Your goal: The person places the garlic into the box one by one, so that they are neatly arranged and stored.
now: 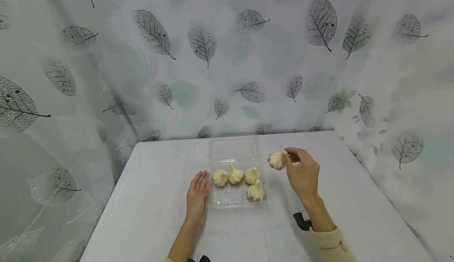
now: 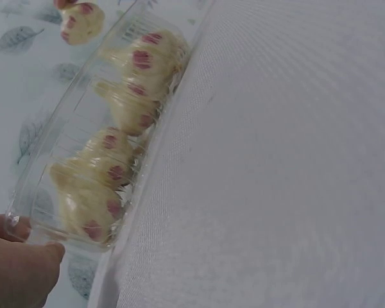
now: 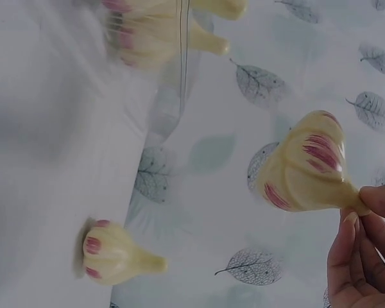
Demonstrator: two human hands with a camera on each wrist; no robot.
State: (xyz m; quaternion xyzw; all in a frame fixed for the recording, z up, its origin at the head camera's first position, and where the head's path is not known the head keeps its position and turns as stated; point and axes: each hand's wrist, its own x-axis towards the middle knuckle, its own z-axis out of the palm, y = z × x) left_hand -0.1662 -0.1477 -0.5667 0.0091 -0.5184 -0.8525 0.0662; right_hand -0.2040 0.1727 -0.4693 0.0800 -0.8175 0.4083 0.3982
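A clear plastic box (image 1: 227,200) lies with its lid folded back, holding several cream garlic bulbs (image 1: 235,175) with pink marks. Along the box's left side my left hand (image 1: 198,199) rests with straight fingers; in the left wrist view the hand (image 2: 19,273) touches the end of the box (image 2: 70,239). To the right of the box, my right hand (image 1: 304,173) holds a garlic bulb (image 1: 275,160) above the table. The right wrist view shows the hand (image 3: 366,256) pinching this bulb (image 3: 308,165) by its stem, between thumb and fingers.
Another garlic bulb (image 3: 112,252) stands on the table, partly hidden behind my right hand in the head view. The white-covered table (image 1: 159,183) ends at a leaf-patterned curtain (image 1: 227,73) behind it and at the sides.
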